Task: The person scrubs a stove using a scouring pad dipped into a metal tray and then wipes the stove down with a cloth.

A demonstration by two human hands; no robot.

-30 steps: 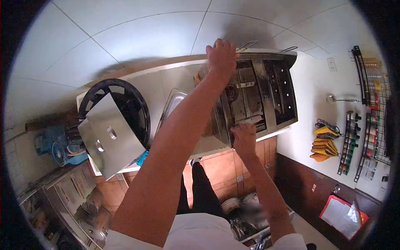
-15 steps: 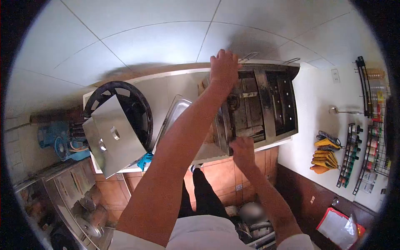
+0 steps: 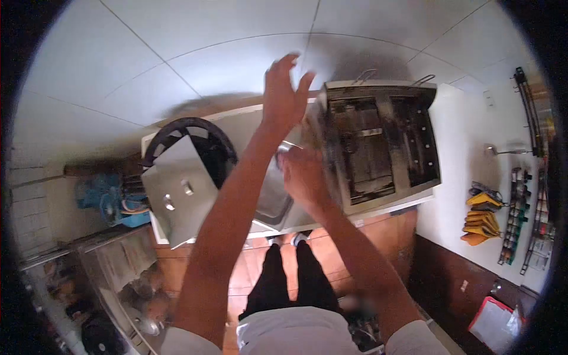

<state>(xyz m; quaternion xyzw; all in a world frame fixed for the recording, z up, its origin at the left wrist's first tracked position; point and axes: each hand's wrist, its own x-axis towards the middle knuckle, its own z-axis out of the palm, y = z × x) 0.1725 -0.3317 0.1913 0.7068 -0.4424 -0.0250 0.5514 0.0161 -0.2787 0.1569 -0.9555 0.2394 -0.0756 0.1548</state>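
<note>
My left hand (image 3: 285,94) is raised in front of the white wall, fingers spread, holding nothing I can see. Below it, my right hand (image 3: 305,180) is over a shallow metal tray (image 3: 273,210). Its fingers are blurred, and I cannot tell whether they touch or grip the tray. Just right of both hands stands a grimy metal cooking appliance (image 3: 387,202) with two dark sections and wire handles at its back. My left forearm hides part of the tray.
Left on the counter (image 3: 161,234), a bent metal sheet (image 3: 177,160) with two slots leans on a round black frame (image 3: 228,142). Yellow gloves (image 3: 479,222) and a ladle (image 3: 509,151) hang on the right wall. A blue object (image 3: 109,204) stands far left.
Both hands have left the cooking appliance and moved left. My left hand has risen and spread its fingers; my right hand has come up over the tray. The view has shifted slightly.
</note>
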